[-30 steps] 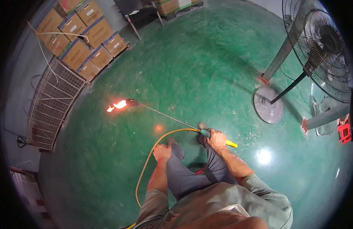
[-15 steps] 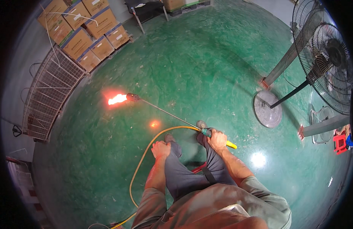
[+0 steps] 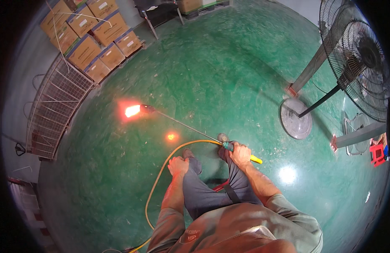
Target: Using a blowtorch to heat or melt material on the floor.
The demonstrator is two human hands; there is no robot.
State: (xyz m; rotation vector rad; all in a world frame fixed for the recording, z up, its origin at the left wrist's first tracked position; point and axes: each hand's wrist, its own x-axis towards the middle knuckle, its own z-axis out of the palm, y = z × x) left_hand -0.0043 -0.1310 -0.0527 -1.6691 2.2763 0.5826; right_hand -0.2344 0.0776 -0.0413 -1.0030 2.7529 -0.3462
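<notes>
We're seeing the right hand [image 3: 240,155] gripping a torch [image 3: 190,127] by its handle, yellow end poking out behind. Its thin rod is slanting forward-left above the green floor [image 3: 228,84], flame [image 3: 132,111] burning at the tip. The left hand [image 3: 178,165] is resting on the left knee [image 3: 192,169] (we're not making out its finger curl), a yellow hose [image 3: 160,172] looping just beside.

The head-worn fisheye view looks steeply down and forward: the shirt [image 3: 250,217] very near at lower centre, left hand [image 3: 178,166] and right hand [image 3: 240,155] just below mid-frame, green floor [image 3: 228,80] beyond, stacked boxes [image 3: 110,30] farther off at upper left.
</notes>
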